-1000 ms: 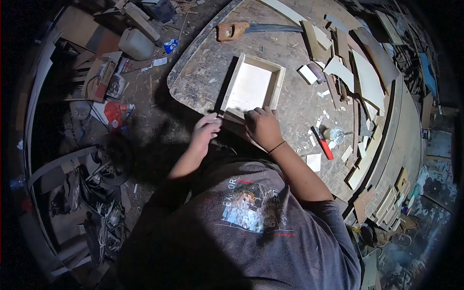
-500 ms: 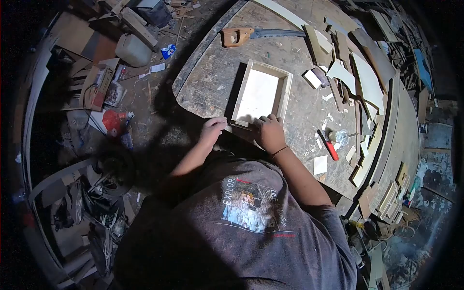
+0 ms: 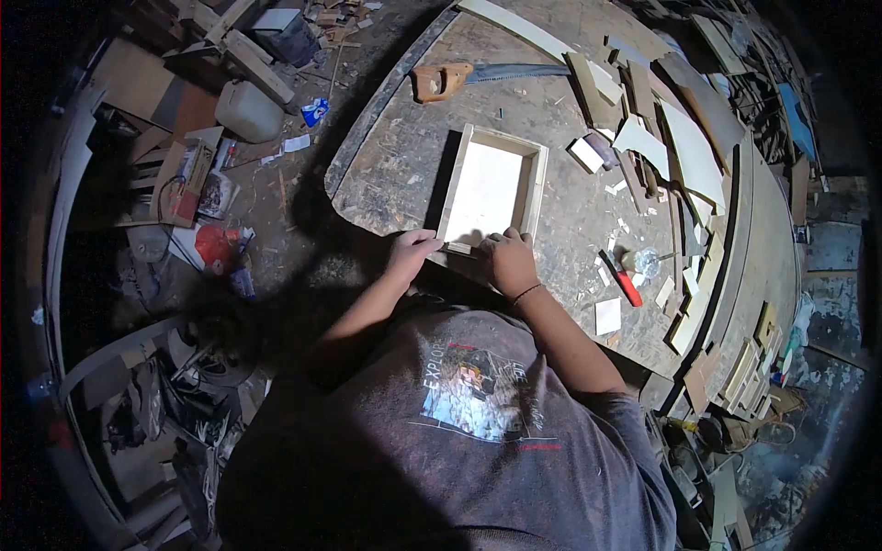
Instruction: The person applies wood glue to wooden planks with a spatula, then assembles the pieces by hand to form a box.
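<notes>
A shallow wooden box (image 3: 532,197) with a pale, bright bottom and a raised rim lies on the workbench, its near end at the bench's front edge. At the near left corner, my left hand (image 3: 412,254) has its fingers pressed together against the wood. My right hand (image 3: 512,261) is curled over the near right end, knuckles up, with a thin band on the wrist. A small wood strip (image 3: 458,248) shows at the near end between both hands. My fingertips and the outer face of that end are partly hidden.
Beyond the box lies a handsaw (image 3: 443,83) with a wooden handle. Right of it are a red-handled tool (image 3: 629,288), a clear container (image 3: 647,264), a white square piece (image 3: 608,317) and many wood offcuts (image 3: 643,142). The workbench (image 3: 386,174) has a curved left corner; clutter covers the floor.
My left hand has moved right, up against the near left corner of the box. My right hand stays at the near end. The whole view has shifted slightly.
</notes>
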A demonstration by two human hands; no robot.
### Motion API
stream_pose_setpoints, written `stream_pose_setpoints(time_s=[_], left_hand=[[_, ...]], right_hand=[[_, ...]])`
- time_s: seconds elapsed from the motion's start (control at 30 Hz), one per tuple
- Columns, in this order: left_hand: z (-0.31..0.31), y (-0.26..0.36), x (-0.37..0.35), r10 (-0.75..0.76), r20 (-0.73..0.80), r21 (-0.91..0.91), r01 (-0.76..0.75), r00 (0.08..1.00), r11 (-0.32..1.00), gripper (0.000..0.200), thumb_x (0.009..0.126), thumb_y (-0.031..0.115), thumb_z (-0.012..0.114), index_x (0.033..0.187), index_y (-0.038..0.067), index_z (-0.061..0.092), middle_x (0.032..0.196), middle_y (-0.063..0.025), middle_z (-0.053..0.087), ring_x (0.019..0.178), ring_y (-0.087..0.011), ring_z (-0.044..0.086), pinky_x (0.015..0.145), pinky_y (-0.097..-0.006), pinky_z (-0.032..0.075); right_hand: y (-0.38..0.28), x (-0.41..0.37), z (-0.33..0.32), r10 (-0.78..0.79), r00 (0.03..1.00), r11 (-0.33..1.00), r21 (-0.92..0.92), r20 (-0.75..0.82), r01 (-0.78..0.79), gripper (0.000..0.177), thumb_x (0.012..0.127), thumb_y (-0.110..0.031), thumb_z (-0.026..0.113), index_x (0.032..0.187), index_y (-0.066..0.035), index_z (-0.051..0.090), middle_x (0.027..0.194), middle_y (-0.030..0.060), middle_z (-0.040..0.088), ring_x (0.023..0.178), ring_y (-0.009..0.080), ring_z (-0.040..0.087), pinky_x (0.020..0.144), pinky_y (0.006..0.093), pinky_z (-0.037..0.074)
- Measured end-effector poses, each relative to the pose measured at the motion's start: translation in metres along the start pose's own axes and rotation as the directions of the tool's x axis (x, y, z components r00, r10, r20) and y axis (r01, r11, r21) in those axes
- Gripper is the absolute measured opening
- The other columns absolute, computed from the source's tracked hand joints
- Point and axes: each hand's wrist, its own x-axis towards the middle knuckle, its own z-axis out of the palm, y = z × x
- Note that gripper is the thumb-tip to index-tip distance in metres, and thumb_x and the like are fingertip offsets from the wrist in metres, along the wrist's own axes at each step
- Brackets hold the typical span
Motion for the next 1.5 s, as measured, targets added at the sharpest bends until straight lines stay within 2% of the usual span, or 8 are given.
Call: stream_pose_setpoints(time_s=[0.1, 0.7, 0.9, 1.03, 1.13, 1.23, 1.27, 1.5], left_hand=[[0.0, -0.008, 0.004, 0.015, -0.017, 0.048, -0.014, 1.0, 0.999, 0.037, 0.08, 0.019, 0.072, 0.108, -0.004, 0.065, 0.099, -0.0062, 0.066, 0.093, -0.0143, 0.06, 0.083, -0.0272, 0.045], [0.003, -0.008, 0.002, 0.051, -0.002, 0.109, -0.051, 0.999, 0.993, 0.035, 0.081, 0.012, 0.069, 0.11, -0.006, 0.063, 0.097, -0.0075, 0.068, 0.088, -0.0143, 0.063, 0.082, -0.0273, 0.048], [0.004, -0.005, 0.0, 0.062, 0.048, 0.103, -0.067, 0.997, 0.992, 0.035, 0.081, 0.011, 0.068, 0.11, -0.005, 0.062, 0.099, -0.0083, 0.067, 0.089, -0.0148, 0.063, 0.083, -0.0277, 0.048], [0.006, -0.016, 0.005, 0.109, 0.03, 0.128, -0.112, 0.994, 0.985, 0.037, 0.081, 0.012, 0.069, 0.112, -0.007, 0.06, 0.101, -0.009, 0.067, 0.091, -0.0151, 0.062, 0.084, -0.028, 0.048], [0.006, -0.015, 0.002, 0.121, 0.005, 0.108, -0.121, 0.993, 0.987, 0.035, 0.079, 0.013, 0.071, 0.107, -0.006, 0.061, 0.098, -0.0099, 0.068, 0.089, -0.0145, 0.063, 0.081, -0.0279, 0.049], [0.009, -0.009, -0.003, 0.091, -0.007, 0.096, -0.09, 0.996, 0.991, 0.037, 0.081, 0.014, 0.07, 0.109, -0.007, 0.061, 0.1, -0.0107, 0.067, 0.089, -0.0145, 0.062, 0.081, -0.0279, 0.048], [0.008, -0.004, -0.004, 0.066, 0.006, 0.117, -0.066, 0.998, 0.991, 0.04, 0.082, 0.015, 0.07, 0.112, -0.008, 0.059, 0.103, -0.0117, 0.066, 0.092, -0.0154, 0.062, 0.083, -0.0282, 0.048], [0.006, -0.011, 0.001, 0.064, 0.052, 0.086, -0.068, 0.997, 0.994, 0.049, 0.079, 0.013, 0.073, 0.117, -0.009, 0.052, 0.111, -0.0132, 0.062, 0.099, -0.0192, 0.06, 0.089, -0.0303, 0.046]], right_hand=[[-0.004, -0.002, -0.01, -0.001, 0.999, 0.998, 0.061, 0.033, -0.001, 0.019, 0.08, -0.013, 0.054, 0.092, -0.012, 0.068, 0.096, 0.005, 0.066, 0.099, 0.0263, 0.056, 0.087, 0.0471, 0.043], [-0.013, -0.004, -0.003, -0.007, 0.999, 1.0, -0.001, 0.035, 0.007, 0.018, 0.081, -0.017, 0.056, 0.093, -0.012, 0.069, 0.1, 0.0045, 0.064, 0.101, 0.0239, 0.055, 0.084, 0.0431, 0.04], [-0.013, -0.009, 0.0, 0.036, 0.999, 0.995, 0.099, -0.022, -0.034, 0.03, 0.08, -0.016, 0.059, 0.11, -0.012, 0.062, 0.108, 0.0044, 0.061, 0.103, 0.0248, 0.053, 0.085, 0.0425, 0.04], [-0.006, -0.037, -0.01, 0.199, 0.944, 0.957, 0.26, -0.263, -0.129, 0.051, 0.074, -0.017, 0.067, 0.123, -0.012, 0.055, 0.117, 0.0096, 0.055, 0.108, 0.0293, 0.049, 0.091, 0.0445, 0.039], [0.011, -0.072, -0.01, 0.395, 0.827, 0.886, 0.403, -0.401, -0.228, 0.055, 0.07, -0.014, 0.069, 0.122, -0.007, 0.052, 0.117, 0.0156, 0.053, 0.108, 0.0341, 0.049, 0.094, 0.0452, 0.038], [0.039, -0.097, 0.022, 0.586, 0.783, 0.735, 0.542, -0.209, -0.406, 0.05, 0.07, -0.012, 0.07, 0.117, -0.003, 0.055, 0.113, 0.0182, 0.055, 0.107, 0.0365, 0.05, 0.093, 0.043, 0.04], [0.042, -0.103, 0.024, 0.591, 0.789, 0.711, 0.572, -0.168, -0.41, 0.042, 0.071, -0.012, 0.07, 0.109, -0.001, 0.058, 0.105, 0.0194, 0.058, 0.101, 0.0377, 0.052, 0.089, 0.0414, 0.043], [0.045, -0.094, 0.054, 0.533, 0.827, 0.663, 0.695, -0.178, -0.277, 0.046, 0.072, -0.012, 0.071, 0.116, -0.003, 0.06, 0.108, 0.0189, 0.062, 0.102, 0.0387, 0.055, 0.092, 0.0427, 0.044]])
